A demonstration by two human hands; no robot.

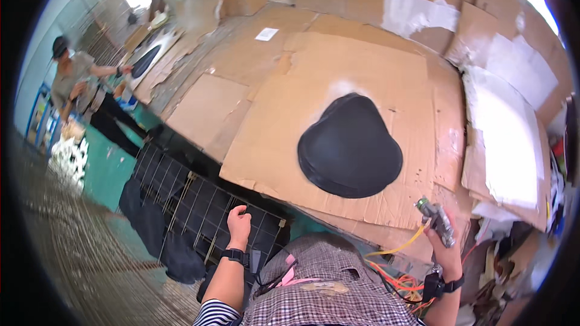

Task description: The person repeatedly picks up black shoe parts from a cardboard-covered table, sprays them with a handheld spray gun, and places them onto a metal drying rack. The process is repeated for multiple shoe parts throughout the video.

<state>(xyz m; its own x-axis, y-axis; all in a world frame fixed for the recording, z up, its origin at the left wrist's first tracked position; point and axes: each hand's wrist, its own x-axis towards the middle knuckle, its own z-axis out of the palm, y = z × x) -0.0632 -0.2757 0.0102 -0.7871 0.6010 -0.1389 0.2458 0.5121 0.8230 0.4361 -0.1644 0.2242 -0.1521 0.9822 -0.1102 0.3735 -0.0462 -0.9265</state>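
1. Spray gun, a small grey metal one (436,220) with a green knob at its top end, sits in the right hand (443,247), whose fingers are wrapped shut around its body; it is held upright just off the near edge of the cardboard.
2. A thin yellow hose (399,245) runs from the gun down and to the left of that hand, toward a tangle of orange cord (403,282) below the wrist.
3. Up and to the left of the right hand, well clear of it, a black, rounded, bell-shaped flat piece (349,147) lies on a large sheet of brown cardboard (278,139), with a pale haze of overspray around its top edge.
4. The left hand (238,223) is loosely curled with nothing in it, held over a black wire grid rack (193,202); whether it touches the wires cannot be told.
5. Both wrists carry black bands.
6. To the right of the right hand, white-sprayed cardboard sheets (504,145) lie stacked at the table's edge.
7. Far to the left of the left hand, another person (75,78) in a cap stands bent over a second table.
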